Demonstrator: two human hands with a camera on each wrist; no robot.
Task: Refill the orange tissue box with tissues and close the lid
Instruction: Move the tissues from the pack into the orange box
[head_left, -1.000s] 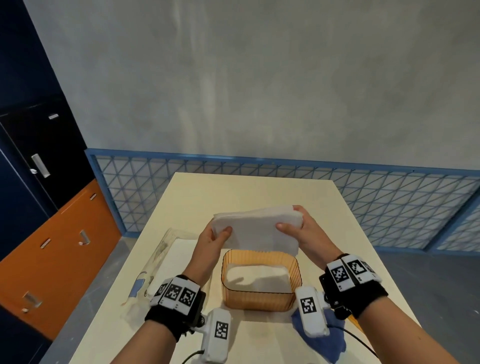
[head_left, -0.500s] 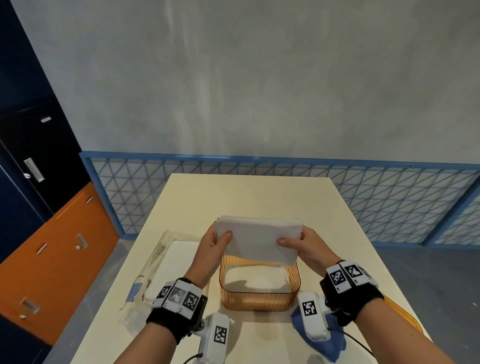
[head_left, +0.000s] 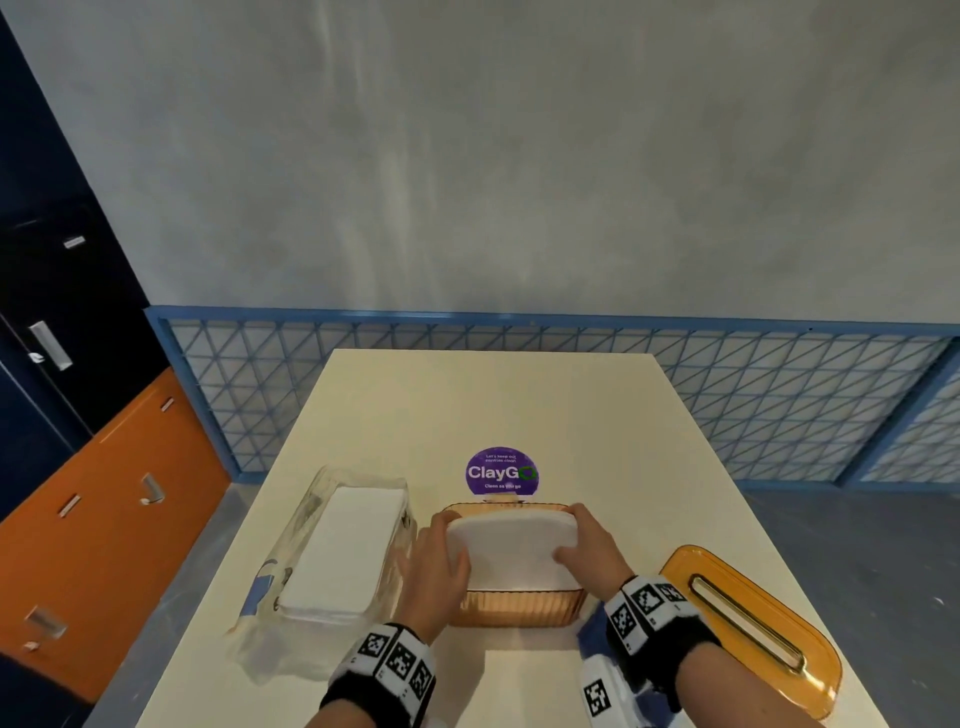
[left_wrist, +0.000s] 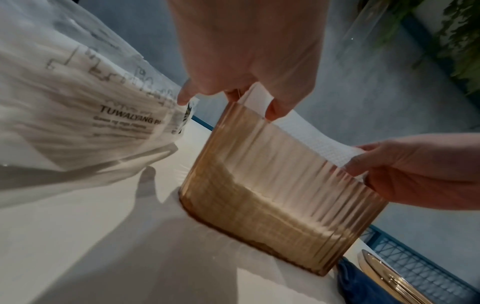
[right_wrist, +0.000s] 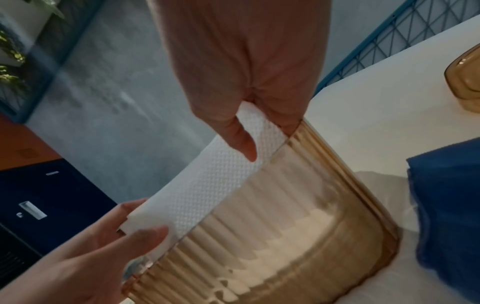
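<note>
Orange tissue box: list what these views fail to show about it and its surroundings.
- Head view: the left hand and right hand cover the ends of the tissue stack, hiding the orange tissue box rim there.
- Head view: the wrist gear hides most of the blue cloth.
- Right wrist view: the frame edge cuts off the lid.
- Left wrist view: motion blur smears the tissue pack print.

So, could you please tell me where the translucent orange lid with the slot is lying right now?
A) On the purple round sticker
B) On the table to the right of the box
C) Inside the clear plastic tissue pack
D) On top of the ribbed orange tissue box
B: the translucent orange lid lies flat on the cream table, right of the ribbed orange tissue box, which is open at the top.
</note>
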